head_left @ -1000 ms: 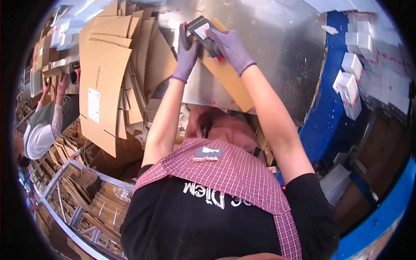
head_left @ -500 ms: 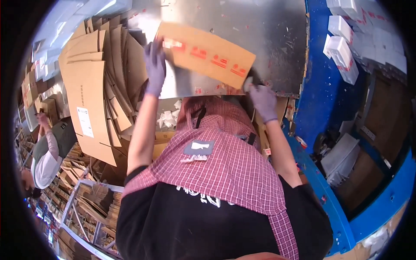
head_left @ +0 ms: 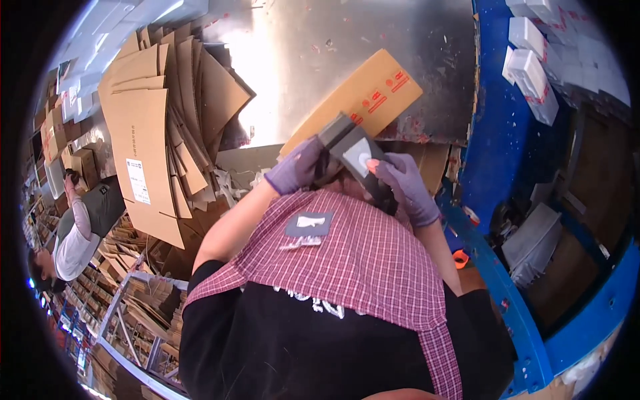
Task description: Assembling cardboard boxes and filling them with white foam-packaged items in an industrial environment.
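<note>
A dark grey and black handheld device [head_left: 351, 147] with a pale panel is tilted in front of my apron. My left hand [head_left: 293, 167], in a purple glove, curls around its left side. My right hand [head_left: 410, 190], also gloved, holds its right side, with a bare fingertip on the pale panel. What the device is for I cannot tell. Just beyond it a brown cardboard box [head_left: 383, 83] with red printed marks lies slanted on the metal table [head_left: 440, 73]. The device and my left hand cover part of the box's near end.
A stack of flattened cardboard boxes [head_left: 143, 113] stands at the left. White foam boxes [head_left: 531, 73] are piled at the far right beyond a blue panel [head_left: 497, 120]. A roll of orange tape [head_left: 460, 259] hangs low at the right. Another person [head_left: 77, 233] is at the far left.
The box has turned and slid to the right, and my left hand has let go of it. Both hands have come together near my body, around the dark device.
</note>
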Tool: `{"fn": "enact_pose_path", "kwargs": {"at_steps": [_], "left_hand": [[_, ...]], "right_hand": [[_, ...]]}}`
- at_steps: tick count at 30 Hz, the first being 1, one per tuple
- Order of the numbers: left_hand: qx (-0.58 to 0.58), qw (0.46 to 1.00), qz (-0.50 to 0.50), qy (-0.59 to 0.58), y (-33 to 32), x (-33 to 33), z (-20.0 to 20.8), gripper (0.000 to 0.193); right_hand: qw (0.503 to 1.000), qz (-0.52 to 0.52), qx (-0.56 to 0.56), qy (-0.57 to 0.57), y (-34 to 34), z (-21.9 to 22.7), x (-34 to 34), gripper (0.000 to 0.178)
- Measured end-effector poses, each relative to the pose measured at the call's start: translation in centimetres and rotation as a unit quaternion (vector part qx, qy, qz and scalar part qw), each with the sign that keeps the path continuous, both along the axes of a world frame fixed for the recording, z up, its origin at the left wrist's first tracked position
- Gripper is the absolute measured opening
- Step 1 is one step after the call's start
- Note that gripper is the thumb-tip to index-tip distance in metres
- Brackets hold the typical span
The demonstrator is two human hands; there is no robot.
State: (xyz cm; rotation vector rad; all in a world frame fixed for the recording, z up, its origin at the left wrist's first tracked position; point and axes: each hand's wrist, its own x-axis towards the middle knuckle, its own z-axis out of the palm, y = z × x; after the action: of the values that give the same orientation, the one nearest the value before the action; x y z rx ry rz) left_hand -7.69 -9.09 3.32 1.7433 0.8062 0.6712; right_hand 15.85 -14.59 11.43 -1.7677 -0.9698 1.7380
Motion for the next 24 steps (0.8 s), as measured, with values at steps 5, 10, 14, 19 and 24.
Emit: {"fn": "enact_pose_path", "kwargs": {"at_steps": [5,10,14,19,24], "left_hand": [[-0.202,0.928,0.208,0.234,7.5,-2.8,-6.9,0.043],[-0.018,0.905,0.194,0.377,7.6,0.4,-10.4,0.048],[-0.161,0.917,0.133,0.341,6.8,2.8,-4.9,0.057],[0.131,0.949,0.150,0.243,13.3,-4.2,-7.4,0.040],[0.026,0.932,0.205,0.298,17.8,-10.5,-10.2,0.045]], "right_hand": [[0.982,0.010,-0.190,0.000,-4.5,-3.4,9.6,0.043],[0.951,0.116,-0.181,-0.221,-2.4,-8.0,5.0,0.051],[0.948,0.167,-0.034,-0.268,0.2,-5.8,3.2,0.052],[0.958,0.193,0.125,-0.173,7.1,-1.9,-2.0,0.041],[0.988,0.100,-0.118,0.014,2.8,-7.4,3.9,0.051]]}}
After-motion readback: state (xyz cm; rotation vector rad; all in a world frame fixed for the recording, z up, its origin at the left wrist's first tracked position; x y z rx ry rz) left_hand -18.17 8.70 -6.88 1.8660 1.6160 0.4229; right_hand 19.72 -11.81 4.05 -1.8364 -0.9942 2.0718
